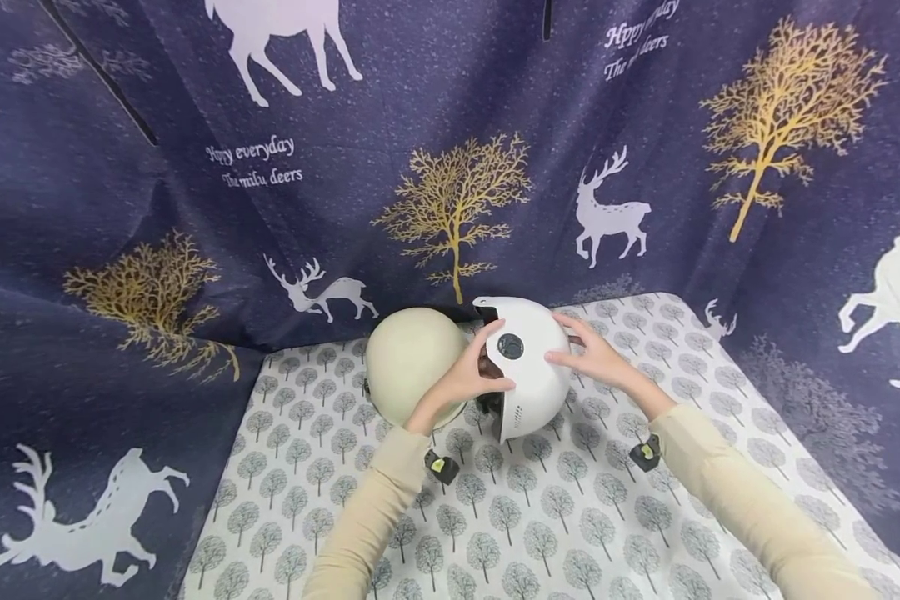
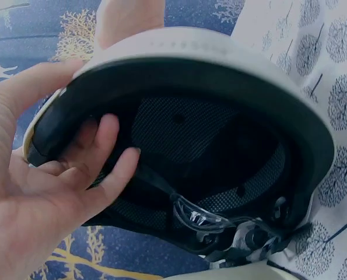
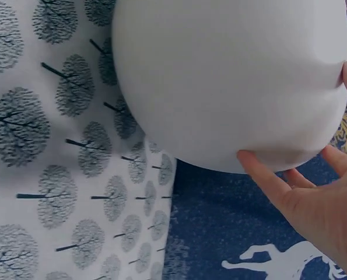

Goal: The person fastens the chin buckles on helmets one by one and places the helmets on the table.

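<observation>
A white helmet (image 1: 542,379) is held tilted on its side over the patterned table, between both hands. My left hand (image 1: 467,375) grips its rim. In the left wrist view the fingers reach inside against the dark lining (image 2: 185,131), and the thumb stays on the outer shell. A chin strap with a clear and black buckle (image 2: 252,236) hangs in the opening. My right hand (image 1: 591,358) holds the rounded shell from the other side, thumb and fingers spread on it, also plain in the right wrist view. Beside the left hand stands a cream helmet (image 1: 411,358), its dome upward.
The tabletop (image 1: 540,533) has a white cover printed with grey trees. A dark blue curtain (image 1: 495,92) with deer and golden trees hangs behind it and along the sides. Small dark devices are on the left wrist (image 1: 441,467) and the right wrist (image 1: 647,452).
</observation>
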Demonstrator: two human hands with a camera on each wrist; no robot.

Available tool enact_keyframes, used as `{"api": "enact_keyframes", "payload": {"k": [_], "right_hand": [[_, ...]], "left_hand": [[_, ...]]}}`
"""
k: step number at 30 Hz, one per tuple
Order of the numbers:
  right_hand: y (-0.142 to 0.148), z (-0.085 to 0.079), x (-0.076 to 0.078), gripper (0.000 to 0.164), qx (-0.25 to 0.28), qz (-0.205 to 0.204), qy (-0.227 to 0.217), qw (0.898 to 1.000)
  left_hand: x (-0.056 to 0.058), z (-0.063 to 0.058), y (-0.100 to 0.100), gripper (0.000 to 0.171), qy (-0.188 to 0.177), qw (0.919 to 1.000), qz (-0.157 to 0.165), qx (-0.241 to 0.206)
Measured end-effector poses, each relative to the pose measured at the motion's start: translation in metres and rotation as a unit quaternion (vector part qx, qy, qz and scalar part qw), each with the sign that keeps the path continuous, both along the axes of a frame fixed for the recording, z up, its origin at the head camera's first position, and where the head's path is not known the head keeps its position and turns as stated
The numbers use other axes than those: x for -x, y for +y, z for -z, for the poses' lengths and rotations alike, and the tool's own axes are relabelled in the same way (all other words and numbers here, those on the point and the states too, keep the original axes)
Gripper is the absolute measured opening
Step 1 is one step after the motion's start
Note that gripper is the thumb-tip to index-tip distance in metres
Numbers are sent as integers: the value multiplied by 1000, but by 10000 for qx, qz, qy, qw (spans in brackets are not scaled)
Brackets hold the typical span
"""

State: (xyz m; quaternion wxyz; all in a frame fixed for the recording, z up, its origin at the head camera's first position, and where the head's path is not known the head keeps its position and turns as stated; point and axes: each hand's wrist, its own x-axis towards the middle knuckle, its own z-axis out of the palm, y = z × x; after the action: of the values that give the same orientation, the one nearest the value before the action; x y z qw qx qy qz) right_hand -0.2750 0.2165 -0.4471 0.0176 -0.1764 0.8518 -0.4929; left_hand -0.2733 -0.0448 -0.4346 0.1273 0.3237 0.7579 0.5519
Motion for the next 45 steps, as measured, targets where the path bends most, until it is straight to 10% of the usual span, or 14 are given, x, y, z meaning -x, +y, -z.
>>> {"api": "enact_keyframes", "payload": {"k": [9, 32, 45], "right_hand": [[1, 19, -7, 83, 204, 74, -261, 9994], [1, 6, 1, 83, -433, 22, 6, 9991], [-7, -5, -8, 83, -1132, 4, 606, 9917]], "left_hand": [[2, 3, -2, 90, 211, 9997, 92, -46], [-2, 12, 14, 94, -371, 9991, -76, -197], [1, 22, 30, 95, -15, 9998, -185, 34]]}}
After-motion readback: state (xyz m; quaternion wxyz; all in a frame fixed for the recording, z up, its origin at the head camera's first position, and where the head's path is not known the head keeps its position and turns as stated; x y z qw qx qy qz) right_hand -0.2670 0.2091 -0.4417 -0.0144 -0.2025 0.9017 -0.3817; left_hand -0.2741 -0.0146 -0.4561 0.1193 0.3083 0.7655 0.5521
